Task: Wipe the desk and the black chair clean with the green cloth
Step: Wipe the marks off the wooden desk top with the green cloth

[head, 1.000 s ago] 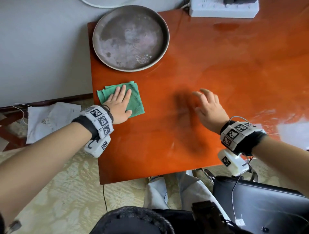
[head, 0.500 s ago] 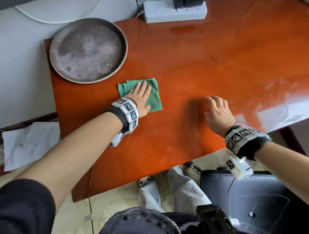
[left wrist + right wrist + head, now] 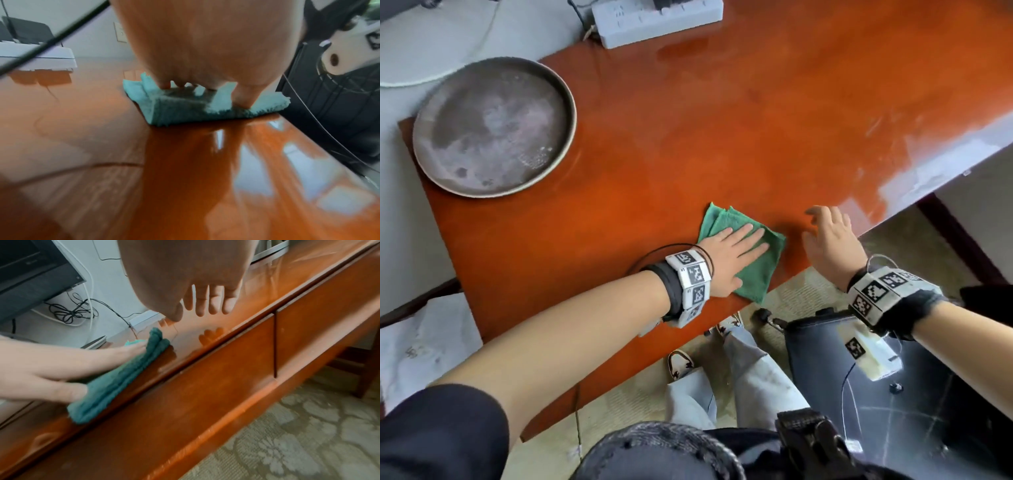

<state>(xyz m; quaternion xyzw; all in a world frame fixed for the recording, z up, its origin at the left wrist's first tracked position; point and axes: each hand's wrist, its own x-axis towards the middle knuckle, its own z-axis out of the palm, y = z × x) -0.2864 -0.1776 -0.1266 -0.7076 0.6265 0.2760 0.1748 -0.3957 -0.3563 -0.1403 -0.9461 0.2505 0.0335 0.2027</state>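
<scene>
Two hands are over the glossy orange-red worktop (image 3: 722, 113), which fills most of the head view. Below its near edge, on the right, stands the black chair (image 3: 945, 411), its seat partly under the right wrist. At the far left corner of the worktop sits a round grey metal tray (image 3: 565, 102); nothing solid lies in it, only pale stains and a patch of droplets on its floor. A white power strip (image 3: 657, 17) lies at the back edge against the wall.

The green cloth (image 3: 753, 281), folded into a thick square, lies at the near edge of the worktop with one corner reaching just past it. The left hand (image 3: 729, 257) presses flat on the cloth, fingers straight and together, thumb along the near side; its grip closes round nothing. The right hand (image 3: 828, 243) is just beside the cloth on the right, fingers spread and loosely extended, holding nothing; in the right wrist view its fingertips (image 3: 213, 308) hang slightly above the worktop, mirrored in the shine.
</scene>
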